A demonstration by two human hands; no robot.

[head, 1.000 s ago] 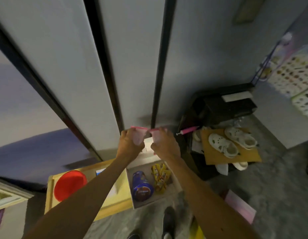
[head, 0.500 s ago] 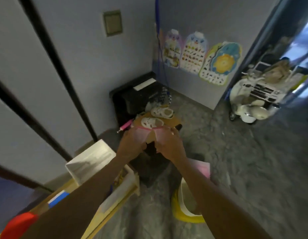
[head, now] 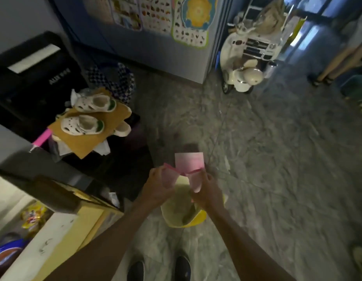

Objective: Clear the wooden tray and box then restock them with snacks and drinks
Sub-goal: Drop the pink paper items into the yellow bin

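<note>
Both hands hold one pink paper wrapper [head: 189, 165] above a yellow bin [head: 184, 216] on the floor. My left hand [head: 159, 186] pinches its left end and my right hand [head: 206, 189] pinches its right end. A flap of the wrapper stands up between them. The white box [head: 44, 240] sits at the bottom left on the wooden tray [head: 91, 218]. Inside the box lie a yellow snack packet [head: 33, 217] and a blue tin [head: 6, 252].
A black cabinet [head: 34, 78] stands at the left, with white clogs [head: 85, 123] on a piece of cardboard in front of it. A white toy car [head: 247, 63] is parked at the far right. Another person's legs [head: 334, 65] show at the right edge. My shoes [head: 160, 269] are below.
My view has swung right, from the wall and box to the open floor. Both hands carried the pink wrapper from above the box to above the yellow bin.
</note>
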